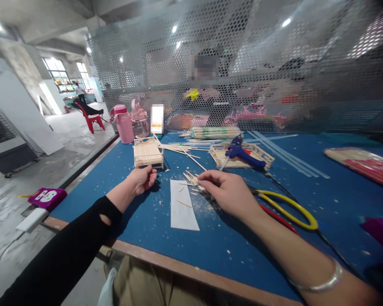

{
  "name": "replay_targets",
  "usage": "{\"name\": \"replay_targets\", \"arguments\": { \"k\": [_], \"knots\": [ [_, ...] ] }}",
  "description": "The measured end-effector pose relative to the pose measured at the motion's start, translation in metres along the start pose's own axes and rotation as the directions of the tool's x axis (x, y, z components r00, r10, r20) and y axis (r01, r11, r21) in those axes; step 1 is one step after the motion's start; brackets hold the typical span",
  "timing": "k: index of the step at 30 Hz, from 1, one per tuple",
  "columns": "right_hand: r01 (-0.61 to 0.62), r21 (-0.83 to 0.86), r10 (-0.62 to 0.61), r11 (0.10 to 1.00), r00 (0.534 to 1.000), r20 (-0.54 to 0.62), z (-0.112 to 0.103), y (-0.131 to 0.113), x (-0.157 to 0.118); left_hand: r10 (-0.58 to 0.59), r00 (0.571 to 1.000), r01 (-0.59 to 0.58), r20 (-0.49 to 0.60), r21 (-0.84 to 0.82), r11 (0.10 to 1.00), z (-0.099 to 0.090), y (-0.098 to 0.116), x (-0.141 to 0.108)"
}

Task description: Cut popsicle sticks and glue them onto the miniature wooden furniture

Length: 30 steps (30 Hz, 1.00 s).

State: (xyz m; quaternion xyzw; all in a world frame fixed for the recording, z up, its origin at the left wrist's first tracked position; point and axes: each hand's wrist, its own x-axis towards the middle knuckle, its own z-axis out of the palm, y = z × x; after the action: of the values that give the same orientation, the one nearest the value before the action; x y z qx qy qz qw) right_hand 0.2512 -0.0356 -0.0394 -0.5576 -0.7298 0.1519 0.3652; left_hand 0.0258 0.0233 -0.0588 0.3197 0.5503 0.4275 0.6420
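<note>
At the near edge of a small stick-built piece (148,152) is my left hand (143,180), its fingers curled and its thumb against the front edge. Whether it grips the piece is hard to tell. My right hand (226,189) is over a pile of short wooden sticks (192,178), thumb and fingertips pinched together; what lies between them is too small to make out. A white paper strip (182,214) with a few stick bits lies between the hands. Behind my right hand, a blue glue gun (247,156) rests on a stick-built tray (217,158).
Yellow-handled scissors (287,208) lie right of my right hand. A pink bottle (124,125), a clear pink bottle (140,123) and a lit phone (157,119) stand at the back left. A perforated screen (140,63) rises behind, a person beyond it.
</note>
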Motion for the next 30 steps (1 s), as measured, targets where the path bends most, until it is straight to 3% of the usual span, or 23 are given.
{"name": "replay_targets", "arguments": {
  "k": [3, 6, 10, 12, 15, 18, 21, 27, 30],
  "knots": [
    [-0.014, -0.058, 0.013, 0.998, 1.000, -0.012, -0.001, 0.004, 0.002, 0.103, 0.994, -0.105, 0.026, 0.407, 0.907, 0.005, -0.008, -0.020],
    [0.007, -0.116, -0.001, 0.993, 0.999, 0.052, -0.001, 0.006, 0.002, 0.327, 0.937, -0.319, 0.121, 0.680, 0.661, 0.018, -0.013, -0.034],
    [0.073, -0.187, -0.044, 0.980, 0.987, 0.155, 0.002, 0.003, 0.000, 0.475, 0.847, -0.412, 0.237, 0.859, 0.305, 0.035, -0.007, -0.029],
    [0.103, -0.226, -0.062, 0.969, 0.981, 0.182, 0.004, 0.002, -0.001, 0.483, 0.834, -0.393, 0.268, 0.902, 0.178, 0.040, -0.004, -0.021],
    [0.142, -0.282, -0.079, 0.949, 0.971, 0.224, 0.009, 0.002, -0.002, 0.473, 0.831, -0.359, 0.291, 0.932, 0.058, 0.042, -0.001, -0.011],
    [0.174, -0.331, -0.090, 0.927, 0.963, 0.254, 0.013, 0.002, -0.003, 0.475, 0.826, -0.351, 0.304, 0.936, 0.011, 0.040, -0.004, -0.003],
    [0.206, -0.365, -0.109, 0.908, 0.957, 0.268, 0.016, 0.000, -0.006, 0.500, 0.802, -0.391, 0.327, 0.920, 0.027, 0.036, -0.006, 0.002],
    [0.236, -0.315, -0.150, 0.919, 0.950, 0.273, 0.013, -0.003, -0.011, 0.566, 0.702, -0.580, 0.433, 0.809, 0.100, 0.027, -0.003, -0.006],
    [0.197, -0.266, -0.150, 0.944, 0.971, 0.186, 0.008, -0.004, -0.009, 0.550, 0.666, -0.672, 0.504, 0.726, 0.149, 0.030, -0.006, -0.023]
  ]
}}
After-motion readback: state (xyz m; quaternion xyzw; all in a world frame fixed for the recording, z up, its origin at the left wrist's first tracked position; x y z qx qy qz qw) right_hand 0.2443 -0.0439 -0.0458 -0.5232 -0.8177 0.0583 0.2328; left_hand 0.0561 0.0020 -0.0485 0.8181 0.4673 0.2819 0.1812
